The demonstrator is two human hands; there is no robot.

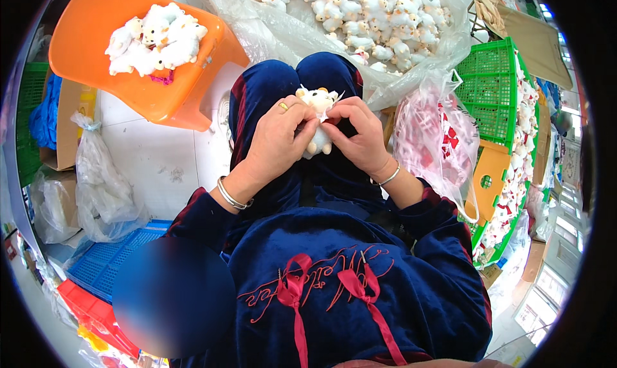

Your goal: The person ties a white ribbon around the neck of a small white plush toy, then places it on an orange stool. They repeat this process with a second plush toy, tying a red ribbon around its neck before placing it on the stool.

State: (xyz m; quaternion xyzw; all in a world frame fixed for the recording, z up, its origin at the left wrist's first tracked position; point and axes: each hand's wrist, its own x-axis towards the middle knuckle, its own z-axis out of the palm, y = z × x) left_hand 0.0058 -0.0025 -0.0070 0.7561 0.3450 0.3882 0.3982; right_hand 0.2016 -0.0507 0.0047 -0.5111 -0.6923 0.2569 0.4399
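A small white plush toy (317, 98) with a cream muzzle and orange-brown tufts on its head stands upright between my knees, against my dark blue velvet trousers. My left hand (279, 136) is closed on it at the neck, thumb and forefinger pinched together. From the other side my right hand (361, 135) pinches a thin white bit at the toy's neck, too small to make out. The fingertips of both hands nearly meet there. Below them the toy's pale body and feet show, partly covered by my fingers.
At the upper left, an orange chair (138, 98) bears a pile of white plush toys (157, 39). A clear plastic sheet (270, 34) ahead holds many more. Right are a pink-white plastic bag (424, 133) and a green crate (488, 88). A blue crate (112, 259) lies left.
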